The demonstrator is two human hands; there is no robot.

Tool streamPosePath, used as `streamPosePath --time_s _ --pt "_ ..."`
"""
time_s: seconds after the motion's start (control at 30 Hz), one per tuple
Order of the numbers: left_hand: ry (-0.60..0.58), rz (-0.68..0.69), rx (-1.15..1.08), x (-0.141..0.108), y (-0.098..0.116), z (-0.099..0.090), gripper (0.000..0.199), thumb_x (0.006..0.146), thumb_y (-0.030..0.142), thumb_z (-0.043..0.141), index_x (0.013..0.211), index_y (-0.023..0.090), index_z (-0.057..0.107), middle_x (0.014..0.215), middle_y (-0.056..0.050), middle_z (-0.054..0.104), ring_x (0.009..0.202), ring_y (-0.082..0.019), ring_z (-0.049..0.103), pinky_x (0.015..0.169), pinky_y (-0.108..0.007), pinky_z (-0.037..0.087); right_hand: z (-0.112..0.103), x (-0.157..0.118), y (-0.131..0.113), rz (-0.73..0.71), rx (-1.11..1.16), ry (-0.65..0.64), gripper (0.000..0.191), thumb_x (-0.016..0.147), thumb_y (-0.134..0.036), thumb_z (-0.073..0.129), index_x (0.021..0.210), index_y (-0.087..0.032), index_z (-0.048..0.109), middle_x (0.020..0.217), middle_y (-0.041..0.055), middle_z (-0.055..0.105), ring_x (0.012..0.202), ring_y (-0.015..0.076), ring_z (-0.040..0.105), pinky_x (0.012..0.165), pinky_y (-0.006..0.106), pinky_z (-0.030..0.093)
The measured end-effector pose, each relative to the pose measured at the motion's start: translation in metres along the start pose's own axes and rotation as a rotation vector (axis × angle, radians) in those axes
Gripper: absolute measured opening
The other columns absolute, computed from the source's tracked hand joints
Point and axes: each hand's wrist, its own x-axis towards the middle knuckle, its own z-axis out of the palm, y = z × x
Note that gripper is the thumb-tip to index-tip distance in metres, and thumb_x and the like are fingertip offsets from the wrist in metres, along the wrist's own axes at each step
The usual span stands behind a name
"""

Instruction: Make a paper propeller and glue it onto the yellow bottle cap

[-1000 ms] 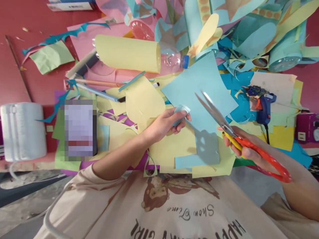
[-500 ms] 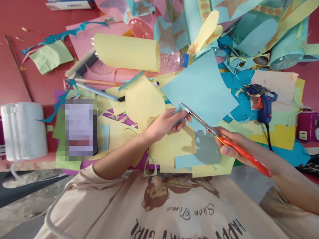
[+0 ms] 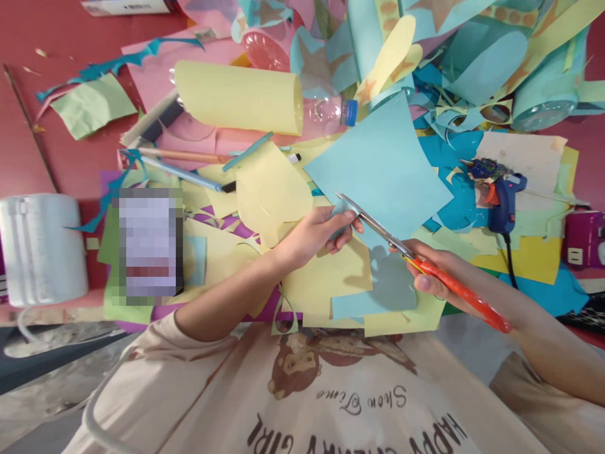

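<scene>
My left hand (image 3: 333, 228) is closed on a small piece of light blue paper (image 3: 338, 211), pinched between thumb and fingers. The red-handled scissors (image 3: 454, 287) are in my right hand (image 3: 428, 268), its fingers wrapped round the handles. Their blades point up and left, with the tips at the paper beside my left thumb. Just beyond both hands lies a large light blue sheet (image 3: 382, 157), turned cornerwise. Yellow paper (image 3: 326, 265) spreads beneath my hands. Part of the small piece is hidden behind my left fingers.
A glue gun (image 3: 505, 195) lies on the right with its cord running toward me. A plastic bottle wrapped in yellow paper (image 3: 241, 98) lies at the back. On the left are a blurred-out phone-like device (image 3: 149, 243) and a white case (image 3: 42, 249). Blue paper-covered bottles (image 3: 543, 94) crowd the back right.
Both hands stay nearly in place, with the scissors still at the small piece of light blue paper. The view has shifted very slightly.
</scene>
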Motion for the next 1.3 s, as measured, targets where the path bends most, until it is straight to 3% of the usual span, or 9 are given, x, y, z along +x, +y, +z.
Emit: streamPosePath --time_s 0.57,1.07,1.3 --pt "-0.072 -0.025 -0.086 -0.0003 -0.0004 -0.0040 0.030 0.092 0.037 0.047 0.079 0.014 0.061 0.048 0.006 0.043 0.041 -0.005 0.037 0.040 -0.019 0.024 -0.0010 0.0014 -0.0026 0.002 0.078 -0.027 0.063 0.076 -0.076 0.054 0.113 -0.025 0.049 0.069 -0.0060 0.025 0.060 0.0103 0.020 0.053 0.023 0.022" --pt "-0.054 -0.088 -0.100 -0.0002 0.0064 -0.0044 0.033 0.088 0.038 0.043 0.075 0.013 0.061 0.046 0.004 0.041 0.039 -0.007 0.034 0.037 -0.019 0.022 -0.0011 0.0028 0.0022 -0.059 0.030 -0.025 0.062 0.080 -0.073 0.053 0.118 -0.025 0.048 0.067 -0.0062 0.024 0.058 0.0103 0.019 0.052 0.025 0.017" --pt "-0.091 -0.109 -0.143 -0.0001 0.0046 -0.0071 0.035 0.088 0.037 0.038 0.072 0.014 0.060 0.043 0.004 0.039 0.036 -0.006 0.031 0.036 -0.019 0.022 -0.0014 0.0018 0.0007 -0.013 0.087 -0.042 0.063 0.078 -0.072 0.057 0.119 -0.025 0.048 0.068 -0.0064 0.023 0.059 0.0097 0.019 0.053 0.025 0.017"
